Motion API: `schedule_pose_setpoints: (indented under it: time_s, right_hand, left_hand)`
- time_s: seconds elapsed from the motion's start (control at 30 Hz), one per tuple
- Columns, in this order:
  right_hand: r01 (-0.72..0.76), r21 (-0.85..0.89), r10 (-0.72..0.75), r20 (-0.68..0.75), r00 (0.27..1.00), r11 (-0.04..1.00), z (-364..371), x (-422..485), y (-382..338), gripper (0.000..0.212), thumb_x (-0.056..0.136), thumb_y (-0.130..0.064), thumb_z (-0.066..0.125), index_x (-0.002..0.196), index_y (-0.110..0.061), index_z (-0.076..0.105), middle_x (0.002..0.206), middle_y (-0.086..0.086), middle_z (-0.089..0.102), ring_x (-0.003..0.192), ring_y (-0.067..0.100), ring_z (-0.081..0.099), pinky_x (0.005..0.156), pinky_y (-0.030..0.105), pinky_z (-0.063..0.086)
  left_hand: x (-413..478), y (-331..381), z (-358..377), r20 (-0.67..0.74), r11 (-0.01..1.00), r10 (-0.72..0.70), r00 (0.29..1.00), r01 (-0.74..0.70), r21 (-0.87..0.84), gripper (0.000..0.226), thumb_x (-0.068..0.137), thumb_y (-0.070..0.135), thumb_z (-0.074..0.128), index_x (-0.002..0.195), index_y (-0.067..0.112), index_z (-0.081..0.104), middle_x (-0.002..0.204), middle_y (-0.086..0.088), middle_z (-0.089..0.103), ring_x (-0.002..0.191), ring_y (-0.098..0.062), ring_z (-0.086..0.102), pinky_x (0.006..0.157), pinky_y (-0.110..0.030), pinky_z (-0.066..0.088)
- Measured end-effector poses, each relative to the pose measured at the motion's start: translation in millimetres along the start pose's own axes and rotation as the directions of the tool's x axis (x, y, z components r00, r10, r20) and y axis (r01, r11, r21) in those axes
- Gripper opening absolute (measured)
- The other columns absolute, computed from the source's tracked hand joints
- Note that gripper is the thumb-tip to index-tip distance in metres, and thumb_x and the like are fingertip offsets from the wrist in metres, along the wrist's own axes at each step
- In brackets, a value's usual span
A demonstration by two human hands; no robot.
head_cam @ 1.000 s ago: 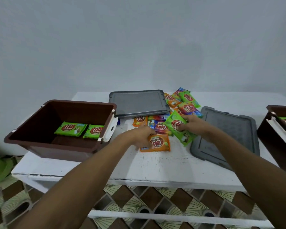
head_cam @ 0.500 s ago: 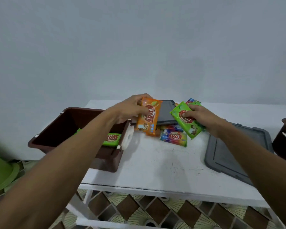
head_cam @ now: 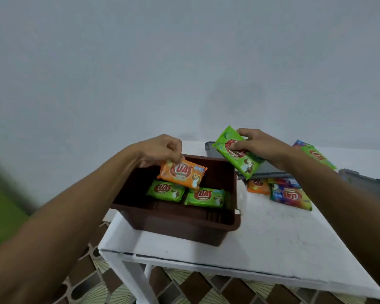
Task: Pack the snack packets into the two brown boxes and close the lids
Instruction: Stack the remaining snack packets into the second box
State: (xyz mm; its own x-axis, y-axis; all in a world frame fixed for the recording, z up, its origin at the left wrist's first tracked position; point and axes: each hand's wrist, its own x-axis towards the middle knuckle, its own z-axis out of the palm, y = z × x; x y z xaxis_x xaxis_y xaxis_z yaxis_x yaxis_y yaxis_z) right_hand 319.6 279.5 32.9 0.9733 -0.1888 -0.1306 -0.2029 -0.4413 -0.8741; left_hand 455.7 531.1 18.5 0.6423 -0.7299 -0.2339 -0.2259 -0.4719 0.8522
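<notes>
Behind everything, plain pale wall point(head_cam: 184, 62); underfoot, floor point(head_cam: 195, 288) tiled in brown and cream diamonds. White painted counter point(head_cam: 272, 238), scuffed and scratched, chipped dark along the near edge. At its left end, open brown box point(head_cam: 184, 224) with two green packets point(head_cam: 166, 190) flat on the bottom. Beyond the box, grey lid point(head_cam: 270, 167), partly hidden. Loose packets point(head_cam: 291, 196) heaped right of the box. Left hand point(head_cam: 160, 150) over the box, pinching an orange packet point(head_cam: 182, 175) by its edge. Right hand point(head_cam: 257, 145) raised beside the box, clasping another green packet point(head_cam: 237, 154).
</notes>
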Motion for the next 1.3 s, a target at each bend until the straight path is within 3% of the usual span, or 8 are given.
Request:
schedule_pose_setpoints:
  time_s: [0.1, 0.2, 0.37, 0.57, 0.8, 0.93, 1.1, 1.3]
  right_hand:
    - [0.005, -0.048, -0.002, 0.067, 0.998, 0.999, 27.4, 7.5, -16.2, 0.024, 0.090, -0.018, 0.065, 0.112, -0.009, 0.063, 0.096, 0.014, 0.070, 0.071, 0.021, 0.065, 0.063, 0.030, 0.052]
    - [0.017, -0.262, 0.045, 0.229, 0.972, 0.965, 55.0, 12.1, -22.7, 0.022, 0.090, -0.021, 0.066, 0.110, -0.010, 0.065, 0.100, 0.007, 0.072, 0.084, 0.021, 0.070, 0.076, 0.035, 0.056]
    - [0.104, -0.653, 0.248, 0.423, 0.871, 0.750, 108.0, 24.3, -7.9, 0.026, 0.090, -0.024, 0.065, 0.115, -0.017, 0.064, 0.110, 0.004, 0.068, 0.095, 0.019, 0.066, 0.086, 0.039, 0.055]
    - [0.156, -0.726, 0.288, 0.448, 0.846, 0.670, 132.8, 28.4, 14.3, 0.048, 0.089, -0.014, 0.065, 0.133, -0.022, 0.049, 0.128, 0.004, 0.055, 0.112, 0.024, 0.056, 0.084, 0.033, 0.049]
    - [0.205, -0.745, 0.291, 0.475, 0.830, 0.634, 133.1, 30.8, 23.9, 0.043, 0.090, -0.028, 0.063, 0.133, -0.029, 0.056, 0.126, -0.003, 0.060, 0.107, 0.016, 0.058, 0.093, 0.033, 0.050]
    - [0.245, -0.735, 0.287, 0.516, 0.807, 0.632, 132.3, 29.2, 23.4, 0.032, 0.092, -0.028, 0.061, 0.124, -0.027, 0.064, 0.121, -0.008, 0.062, 0.103, 0.010, 0.055, 0.090, 0.028, 0.047]
    - [0.189, -0.761, 0.179, 0.373, 0.911, 0.620, 130.2, 34.6, 26.0, 0.021, 0.090, -0.029, 0.065, 0.109, -0.025, 0.071, 0.106, -0.004, 0.061, 0.098, 0.014, 0.058, 0.083, 0.028, 0.050]
    - [0.161, -0.852, 0.123, 0.252, 0.960, 0.498, 126.2, 33.3, 21.4, 0.029, 0.092, -0.031, 0.061, 0.120, -0.026, 0.067, 0.121, 0.001, 0.059, 0.104, 0.021, 0.058, 0.072, 0.028, 0.043]
  left_hand:
    - [8.2, -35.7, -4.7, 0.124, 0.987, -0.086, 0.989, 0.068, 0.143, 0.016, 0.071, 0.000, 0.062, 0.067, 0.015, 0.057, 0.083, -0.019, 0.055, 0.072, -0.022, 0.054, 0.055, -0.026, 0.040]
    - [16.4, -60.1, -2.3, 0.291, 0.941, -0.200, 0.936, 0.100, 0.324, 0.022, 0.071, 0.006, 0.061, 0.087, 0.018, 0.069, 0.090, -0.009, 0.062, 0.079, -0.022, 0.055, 0.060, -0.028, 0.039]
    - [27.3, -78.5, 3.1, 0.423, 0.722, -0.255, 0.870, -0.120, 0.681, 0.025, 0.081, 0.019, 0.071, 0.103, 0.030, 0.070, 0.092, 0.007, 0.065, 0.090, -0.017, 0.063, 0.083, -0.035, 0.053]
    - [25.9, -84.8, 2.1, 0.436, 0.631, -0.184, 0.881, -0.235, 0.740, 0.020, 0.083, 0.035, 0.073, 0.103, 0.029, 0.073, 0.091, 0.010, 0.067, 0.089, -0.012, 0.061, 0.080, -0.031, 0.050]
    - [23.8, -88.5, 5.7, 0.516, 0.624, -0.201, 0.833, -0.296, 0.723, 0.022, 0.083, 0.024, 0.074, 0.105, 0.024, 0.072, 0.101, 0.006, 0.068, 0.093, -0.013, 0.062, 0.076, -0.027, 0.055]
    - [26.1, -90.6, 5.4, 0.536, 0.615, -0.232, 0.812, -0.305, 0.728, 0.021, 0.086, 0.023, 0.070, 0.107, 0.024, 0.072, 0.109, 0.005, 0.066, 0.098, -0.014, 0.061, 0.083, -0.030, 0.055]
    - [30.0, -93.5, 2.7, 0.459, 0.703, -0.143, 0.877, -0.237, 0.671, 0.020, 0.087, 0.025, 0.070, 0.106, 0.017, 0.071, 0.095, 0.004, 0.068, 0.078, -0.010, 0.066, 0.067, -0.024, 0.058]
    - [31.9, -93.7, 3.4, 0.406, 0.714, -0.132, 0.904, -0.197, 0.671, 0.018, 0.090, 0.026, 0.067, 0.105, 0.017, 0.072, 0.092, 0.000, 0.071, 0.068, -0.006, 0.065, 0.061, -0.021, 0.055]
